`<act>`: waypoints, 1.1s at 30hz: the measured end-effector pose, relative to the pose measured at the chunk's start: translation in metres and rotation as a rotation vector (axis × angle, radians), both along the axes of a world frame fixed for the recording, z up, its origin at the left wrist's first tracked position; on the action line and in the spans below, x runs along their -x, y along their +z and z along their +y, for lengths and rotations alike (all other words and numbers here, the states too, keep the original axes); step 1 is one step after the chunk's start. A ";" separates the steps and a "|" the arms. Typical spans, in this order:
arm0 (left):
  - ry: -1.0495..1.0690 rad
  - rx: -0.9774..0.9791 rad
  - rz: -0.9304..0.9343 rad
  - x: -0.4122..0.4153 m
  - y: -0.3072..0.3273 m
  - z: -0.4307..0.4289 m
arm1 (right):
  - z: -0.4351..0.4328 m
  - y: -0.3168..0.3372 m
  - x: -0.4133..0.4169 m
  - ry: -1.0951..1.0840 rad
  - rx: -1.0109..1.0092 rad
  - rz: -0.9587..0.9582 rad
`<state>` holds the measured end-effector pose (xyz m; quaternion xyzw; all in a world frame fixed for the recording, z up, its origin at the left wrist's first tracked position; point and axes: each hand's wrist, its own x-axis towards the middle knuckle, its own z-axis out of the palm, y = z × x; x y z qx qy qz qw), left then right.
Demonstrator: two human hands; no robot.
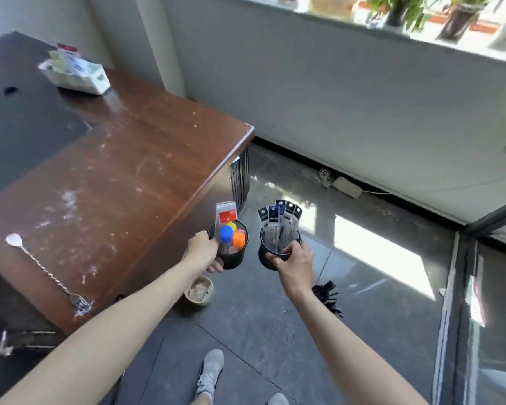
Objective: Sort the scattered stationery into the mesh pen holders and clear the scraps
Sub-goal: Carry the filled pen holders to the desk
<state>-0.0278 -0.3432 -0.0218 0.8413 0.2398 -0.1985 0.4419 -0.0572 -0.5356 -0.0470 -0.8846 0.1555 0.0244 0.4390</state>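
Observation:
My left hand (202, 250) grips a black mesh pen holder (235, 257) by its rim, off the desk's right edge and above the floor. It holds a blue cap, an orange piece, a yellow piece and a red-and-white packet (226, 214). My right hand (295, 265) grips the rim of a second black mesh holder (265, 258), just to the right of the first. Several black and blue refill packets (281, 220) stand upright in it.
The brown wooden desk (123, 182) carries a long metal spoon (46, 270) near its front edge and a white box of items (79, 74) at the back. On the floor are a small bowl (199, 290), a black bundle (329, 296), a dark bin (240, 176) and my shoes.

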 end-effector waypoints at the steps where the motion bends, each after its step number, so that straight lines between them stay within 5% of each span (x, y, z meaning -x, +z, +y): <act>1: 0.027 0.005 -0.008 -0.002 0.008 0.010 | 0.009 0.010 -0.010 0.030 -0.014 -0.022; 21: 0.556 0.054 0.008 -0.035 0.046 0.268 | 0.305 0.049 -0.154 0.607 -0.066 -0.050; 33: 0.791 0.159 0.071 -0.025 0.022 0.311 | 0.364 0.027 -0.169 0.724 -0.050 0.005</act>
